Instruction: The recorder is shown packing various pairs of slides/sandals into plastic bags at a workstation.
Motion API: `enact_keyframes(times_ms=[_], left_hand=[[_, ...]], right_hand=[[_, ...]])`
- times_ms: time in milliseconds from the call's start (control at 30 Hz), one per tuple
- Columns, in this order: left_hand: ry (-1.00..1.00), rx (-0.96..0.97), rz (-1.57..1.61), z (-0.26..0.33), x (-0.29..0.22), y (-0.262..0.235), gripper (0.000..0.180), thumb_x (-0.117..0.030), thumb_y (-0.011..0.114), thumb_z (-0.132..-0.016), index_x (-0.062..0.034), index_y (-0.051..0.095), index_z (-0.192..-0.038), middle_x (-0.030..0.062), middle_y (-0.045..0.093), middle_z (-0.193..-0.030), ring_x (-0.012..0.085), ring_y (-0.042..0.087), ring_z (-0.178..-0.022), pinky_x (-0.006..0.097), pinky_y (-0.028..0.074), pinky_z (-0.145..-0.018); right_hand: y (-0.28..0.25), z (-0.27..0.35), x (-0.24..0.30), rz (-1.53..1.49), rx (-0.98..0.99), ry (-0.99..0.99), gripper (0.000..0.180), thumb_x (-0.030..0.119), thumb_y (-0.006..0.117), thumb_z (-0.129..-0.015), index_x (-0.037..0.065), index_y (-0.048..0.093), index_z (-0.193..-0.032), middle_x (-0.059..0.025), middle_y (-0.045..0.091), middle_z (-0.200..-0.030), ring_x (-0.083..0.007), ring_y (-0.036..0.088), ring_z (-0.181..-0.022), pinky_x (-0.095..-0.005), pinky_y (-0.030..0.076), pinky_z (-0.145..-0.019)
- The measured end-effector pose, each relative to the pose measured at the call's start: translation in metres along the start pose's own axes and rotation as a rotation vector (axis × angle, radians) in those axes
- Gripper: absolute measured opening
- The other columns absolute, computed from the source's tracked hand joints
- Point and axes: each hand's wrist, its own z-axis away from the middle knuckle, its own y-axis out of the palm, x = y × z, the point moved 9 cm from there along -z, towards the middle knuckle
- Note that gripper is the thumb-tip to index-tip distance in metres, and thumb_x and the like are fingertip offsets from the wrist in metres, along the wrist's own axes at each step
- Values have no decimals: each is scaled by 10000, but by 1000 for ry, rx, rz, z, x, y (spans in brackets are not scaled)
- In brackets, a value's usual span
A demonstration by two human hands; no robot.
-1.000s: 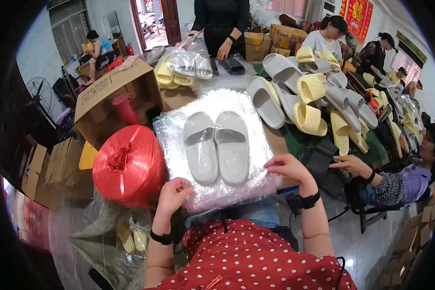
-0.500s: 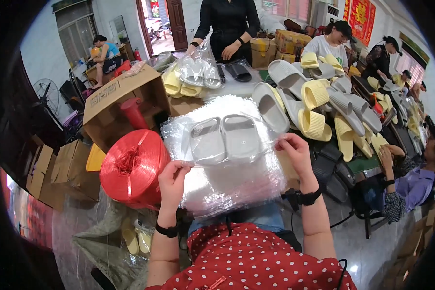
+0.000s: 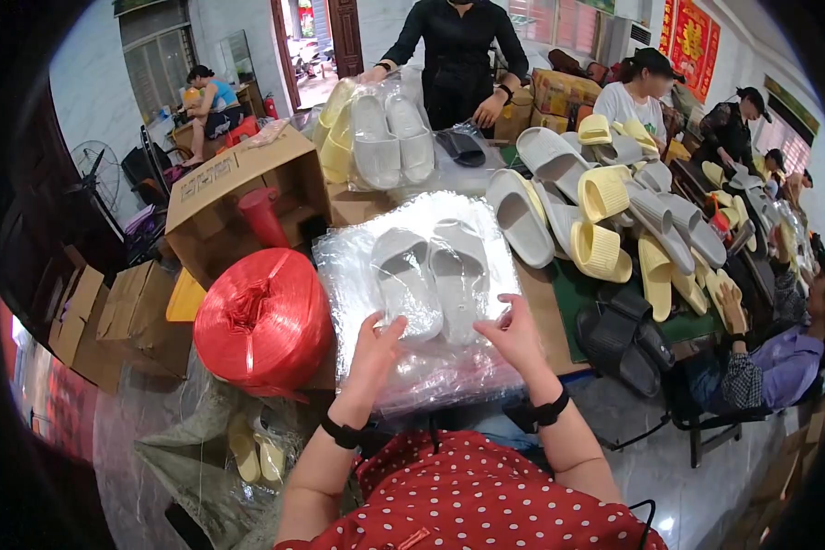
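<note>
A pair of grey slippers, the left one (image 3: 405, 289) and the right one (image 3: 460, 284), lies side by side on a pile of clear plastic bags (image 3: 350, 302); shiny film seems to cover them. My left hand (image 3: 368, 359) rests by the near end of the left slipper, thumb and fingers apart. By the near right edge of the other slipper is my right hand (image 3: 517, 344), fingers spread from the thumb. Whether either touches the film is hard to tell.
Left of the pile sits a big red twine roll (image 3: 261, 321), with an open cardboard box (image 3: 234, 179) behind. Grey and yellow slippers (image 3: 600, 197) heap up at right, near black slippers (image 3: 619, 339). Across the table, a person in black (image 3: 458, 55) handles bagged slippers (image 3: 376, 142).
My hands have let go of the bag's sides and moved inward to the slippers' near ends. Across the table, the person in black has raised the bagged slippers more upright.
</note>
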Motion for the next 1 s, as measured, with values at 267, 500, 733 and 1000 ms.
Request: enact_keyframes(times_ms=[267,500,733,1000], left_hand=[[-123,274,260,-2,10,26,413,-105,603,-954,2,499,-1338,145,658,-1150,229,651,-1048,382,532,-907],[165,208,193,36,-34,22,624,31,676,-836,-7,422,-1405,100,606,-1234,210,607,-1120,364,510,-945],[595,-195,-109,126,-113,-105,635,32,667,-854,-21,414,-1434,85,588,-1254,182,587,-1115,345,482,-968],[751,-1014,-649,320,-175,-311,575,-34,674,-856,-12,473,-1394,103,624,-1216,204,595,-1095,334,469,-955]], right_hand=[[25,20,19,-368,-7,-55,473,63,703,-821,30,520,-1256,-19,493,-774,-112,499,-675,-280,432,-624],[43,62,72,-278,66,-389,641,67,768,-800,-3,456,-1355,-44,542,-848,-142,538,-767,-288,463,-736],[-99,123,156,-101,-386,-666,966,579,672,-829,-32,291,-1473,-234,413,-1444,-397,452,-1301,-492,367,-1110],[-101,236,239,-713,-549,-1949,469,288,565,-998,186,512,-1452,-7,420,-1545,-194,363,-1431,-420,394,-1081]])
